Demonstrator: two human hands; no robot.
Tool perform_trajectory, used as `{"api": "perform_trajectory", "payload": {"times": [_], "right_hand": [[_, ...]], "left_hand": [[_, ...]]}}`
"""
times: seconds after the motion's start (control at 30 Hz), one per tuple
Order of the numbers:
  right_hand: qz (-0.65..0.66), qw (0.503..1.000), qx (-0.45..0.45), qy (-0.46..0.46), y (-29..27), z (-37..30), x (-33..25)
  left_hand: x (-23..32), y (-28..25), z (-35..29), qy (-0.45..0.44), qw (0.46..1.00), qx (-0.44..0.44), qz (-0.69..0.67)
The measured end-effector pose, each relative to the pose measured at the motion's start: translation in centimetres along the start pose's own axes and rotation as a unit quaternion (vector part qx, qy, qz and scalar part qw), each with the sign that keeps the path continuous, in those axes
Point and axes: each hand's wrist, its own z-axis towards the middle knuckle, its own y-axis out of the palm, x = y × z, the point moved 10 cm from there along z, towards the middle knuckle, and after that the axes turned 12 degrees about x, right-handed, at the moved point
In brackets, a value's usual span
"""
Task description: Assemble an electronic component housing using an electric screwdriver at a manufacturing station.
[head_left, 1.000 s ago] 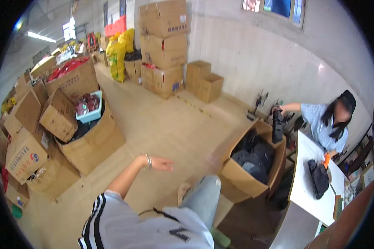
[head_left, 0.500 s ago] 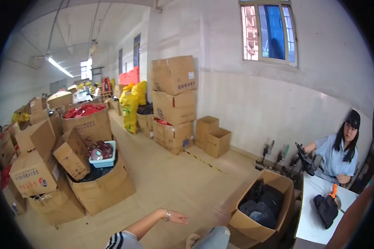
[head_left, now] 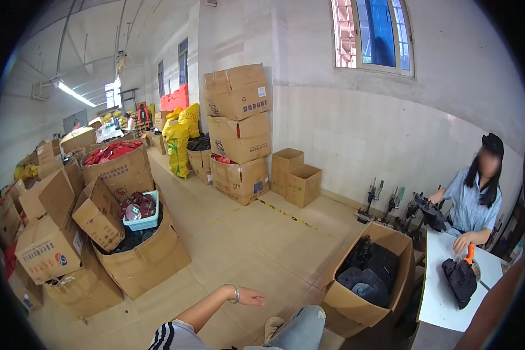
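Cardboard box (head_left: pixel 353 306) near left hand (head_left: pixel 251 296)

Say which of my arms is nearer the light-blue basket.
Left. Your left hand is right of the light-blue basket; your right arm is farther right, hand unseen.

Head-worn fisheye looks down across the floor (head_left: pixel 239 251)

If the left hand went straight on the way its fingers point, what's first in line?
Probably the wearer's jeans-clad knee, just right of the left hand; depth is unclear, so it may pass above and meet the open carton beyond.
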Motion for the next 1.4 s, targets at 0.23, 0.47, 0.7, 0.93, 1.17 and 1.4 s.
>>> {"api": "perform_trajectory", "payload": {"times": [0.23, 0.47, 0.7, 0.93, 1.17, 1.4], "right_hand": [[-0.017, 0.999, -0.026, 0.016, 0.6, -0.4, 0.7], [-0.049, 0.997, -0.065, 0.018, 0.5, -0.3, 0.6], [-0.179, 0.965, -0.191, 0.013, -3.7, -0.2, 0.5], [-0.283, 0.884, -0.355, 0.112, -8.3, -3.5, -1.4], [-0.355, 0.800, -0.445, 0.187, -11.5, -4.9, -3.3], [-0.410, 0.733, -0.497, 0.219, -11.7, -7.0, -1.4]], "left_hand": [[-0.7, 0.0, 0.2, -0.006, 1.000, -0.005, -0.005], [-1.3, 0.9, 0.9, -0.007, 1.000, -0.007, -0.012], [-2.6, 3.1, 1.2, 0.037, 0.998, -0.021, -0.042], [-1.0, 7.4, 7.9, 0.042, 0.988, -0.128, 0.072], [11.7, 7.4, 14.7, 0.175, 0.974, -0.025, -0.143], [17.9, 7.8, 27.7, 0.214, 0.944, 0.077, -0.237]]}}
